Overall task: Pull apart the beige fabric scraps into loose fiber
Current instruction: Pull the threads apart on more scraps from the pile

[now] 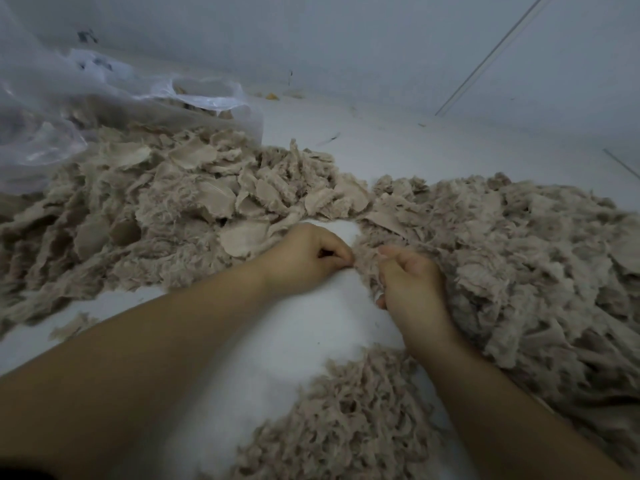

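A pale white floor [398, 140] is meeting a plain grey-white wall [311, 36], dim light is falling evenly, and a thin dark line [491, 53] is running diagonally across the wall at right.

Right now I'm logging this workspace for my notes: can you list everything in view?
Fabric scraps: one large pile, beige, left, flat pieces with frayed edges.
Loose fiber: one spread mass, beige, right and near the bottom.
Plastic bag: one, clear, upper left, beige material inside.
Surface: one, white, bare between the piles.
Wall: pale, behind.
Yellow bit: one, small, by the wall.
Left hand: pinches the held scrap.
Right hand: grips the same scrap.
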The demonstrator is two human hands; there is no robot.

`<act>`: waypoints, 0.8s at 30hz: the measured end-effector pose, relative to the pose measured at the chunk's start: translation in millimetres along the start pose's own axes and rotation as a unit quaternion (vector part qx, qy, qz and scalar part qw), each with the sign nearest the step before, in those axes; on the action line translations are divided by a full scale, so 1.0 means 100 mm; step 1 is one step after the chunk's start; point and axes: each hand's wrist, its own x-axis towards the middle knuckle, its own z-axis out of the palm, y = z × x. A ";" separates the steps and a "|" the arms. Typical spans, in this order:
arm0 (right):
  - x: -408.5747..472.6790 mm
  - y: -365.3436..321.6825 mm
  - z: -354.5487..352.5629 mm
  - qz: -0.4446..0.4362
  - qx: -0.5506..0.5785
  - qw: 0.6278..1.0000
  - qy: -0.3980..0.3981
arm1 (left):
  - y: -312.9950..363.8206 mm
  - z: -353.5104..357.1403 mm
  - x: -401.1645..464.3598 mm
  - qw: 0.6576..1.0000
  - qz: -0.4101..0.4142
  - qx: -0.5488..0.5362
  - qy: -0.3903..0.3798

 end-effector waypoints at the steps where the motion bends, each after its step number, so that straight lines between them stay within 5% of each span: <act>1: -0.01 0.00 0.00 0.001 0.004 1.000 -0.001 | -0.06 -0.07 -0.02 1.000 -0.014 -0.009 0.006; 5: 0.00 0.02 0.00 -0.012 0.005 1.000 -0.001 | -0.13 -0.14 -0.03 1.000 0.004 0.024 0.013; 12: 0.03 0.05 0.04 -0.028 0.041 0.999 0.002 | 0.11 0.21 0.11 0.965 0.093 0.244 -0.004; 24: 0.16 0.02 -0.02 0.058 0.007 0.998 0.011 | -0.02 -0.18 -0.27 0.989 0.079 0.126 -0.010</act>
